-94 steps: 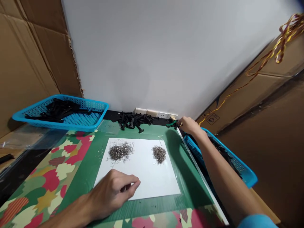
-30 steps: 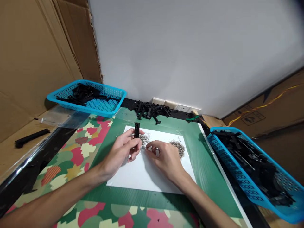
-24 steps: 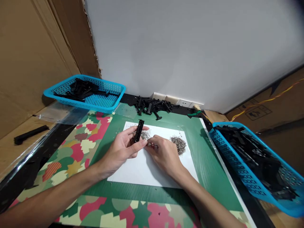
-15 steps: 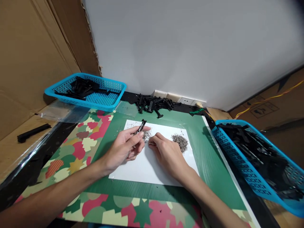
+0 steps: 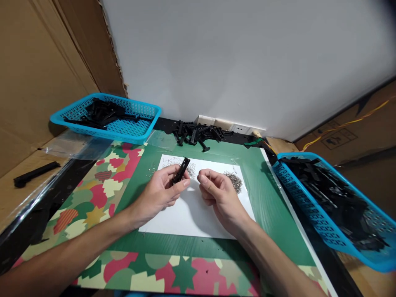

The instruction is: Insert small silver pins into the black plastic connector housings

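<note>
Black elongated part [image 5: 182,170]: within the grip of the left hand [image 5: 157,192], lying between thumb and fingers. It is tilted, upper end projecting beyond the fingers and leaning towards the right hand [image 5: 223,196]. Left grip: closed on the part. Right grip: just beside the left, apart from it, thumb and index finger pinching a thin piece [image 5: 210,175], too small to identify.

Both grips are above a white sheet [image 5: 185,218]. Behind the left grip, partly hidden by it: a scatter of small metal pieces [image 5: 191,168]. Behind and to the right of the right grip: a second, denser metal pile [image 5: 235,182].

Farther beyond both grips: a heap of black parts [image 5: 201,134] near the wall sockets [image 5: 239,129]. Beyond and left of the left grip: a blue basket [image 5: 123,136] with black pieces. Right of the right grip, well apart: another blue basket [image 5: 324,231], also holding black pieces. Worktop [image 5: 269,210] surface around the sheet: green, with a patterned border [image 5: 182,274] nearer the wearer.
</note>
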Available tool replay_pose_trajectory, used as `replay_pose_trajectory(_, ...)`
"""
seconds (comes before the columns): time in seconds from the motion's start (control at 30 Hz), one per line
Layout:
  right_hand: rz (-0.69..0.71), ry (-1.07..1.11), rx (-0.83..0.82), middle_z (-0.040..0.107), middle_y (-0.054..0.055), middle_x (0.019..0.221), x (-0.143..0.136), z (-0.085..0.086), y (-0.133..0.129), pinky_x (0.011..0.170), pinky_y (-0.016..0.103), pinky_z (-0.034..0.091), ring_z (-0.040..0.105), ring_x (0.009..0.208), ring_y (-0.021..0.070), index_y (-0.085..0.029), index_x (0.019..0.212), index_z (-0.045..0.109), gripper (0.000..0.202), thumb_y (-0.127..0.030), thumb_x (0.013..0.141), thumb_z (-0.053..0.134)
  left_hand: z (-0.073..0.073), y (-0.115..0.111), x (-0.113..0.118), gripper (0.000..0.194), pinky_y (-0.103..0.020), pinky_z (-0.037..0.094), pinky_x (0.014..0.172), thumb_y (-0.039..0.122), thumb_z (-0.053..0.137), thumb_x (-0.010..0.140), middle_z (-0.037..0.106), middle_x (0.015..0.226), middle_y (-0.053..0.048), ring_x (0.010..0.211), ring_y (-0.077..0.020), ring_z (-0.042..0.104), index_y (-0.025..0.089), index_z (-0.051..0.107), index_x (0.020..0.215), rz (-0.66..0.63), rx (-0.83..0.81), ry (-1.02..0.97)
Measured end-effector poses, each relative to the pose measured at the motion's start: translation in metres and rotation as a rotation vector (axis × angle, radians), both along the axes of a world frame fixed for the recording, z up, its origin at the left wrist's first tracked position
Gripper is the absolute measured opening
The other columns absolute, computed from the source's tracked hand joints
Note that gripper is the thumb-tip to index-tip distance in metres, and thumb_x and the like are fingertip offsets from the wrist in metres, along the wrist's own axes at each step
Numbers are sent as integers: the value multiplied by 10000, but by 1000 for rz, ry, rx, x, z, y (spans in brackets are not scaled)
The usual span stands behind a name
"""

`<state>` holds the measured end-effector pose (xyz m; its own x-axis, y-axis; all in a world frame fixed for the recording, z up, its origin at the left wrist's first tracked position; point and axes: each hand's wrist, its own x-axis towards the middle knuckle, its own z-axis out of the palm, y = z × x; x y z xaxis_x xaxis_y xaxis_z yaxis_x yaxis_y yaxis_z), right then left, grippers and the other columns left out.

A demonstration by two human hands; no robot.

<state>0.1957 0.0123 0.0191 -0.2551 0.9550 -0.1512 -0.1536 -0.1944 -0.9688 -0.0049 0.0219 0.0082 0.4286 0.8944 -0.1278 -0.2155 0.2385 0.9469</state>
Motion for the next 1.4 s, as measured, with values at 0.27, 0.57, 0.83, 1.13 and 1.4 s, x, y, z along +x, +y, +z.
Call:
replay_pose_trajectory(0.27,5,223,-105,263,-112,611,-14,-7,-8,488,231,116,139,543,80,-205,904,554,360,-488,924,775,-2,-4,4,338,-144,187,393,497,725,966,337,700,98,476,-28,203,211,576,1069,-40,-15,19)
replay_pose_trajectory(0.57,-27,65,-28,363,-92,582,-16,-15,-9,470,221,197,267,503,81,-194,925,641,361,-514,885,803,-5,-5,5,364,-142,203,396,514,730,955,359,689,92,483,-33,260,209,532,961,-40,-27,21)
replay_pose_trajectory(0.83,-153,-233,282,527,-31,700,-8,-5,-11,484,241,276,354,537,93,-202,989,727,266,-466,986,698,1,-5,3,329,-164,137,412,470,713,980,375,693,89,482,-32,231,211,513,952,-107,-140,-75)
replay_pose_trajectory(1.13,-186,-900,1260,730,16,865,10,-10,-12,548,234,430,664,672,99,-228,1172,710,268,-60,975,641,8,-7,3,347,-169,115,422,482,701,970,332,655,96,476,-41,208,210,493,913,-121,-199,-85)
replay_pose_trajectory(1.4,-223,-939,1264,728,10,836,10,-9,-15,540,252,433,662,644,113,-239,1097,698,268,-57,908,647,6,-8,4,291,-191,105,460,476,666,993,310,736,73,543,-67,169,212,542,983,-122,-157,-74)
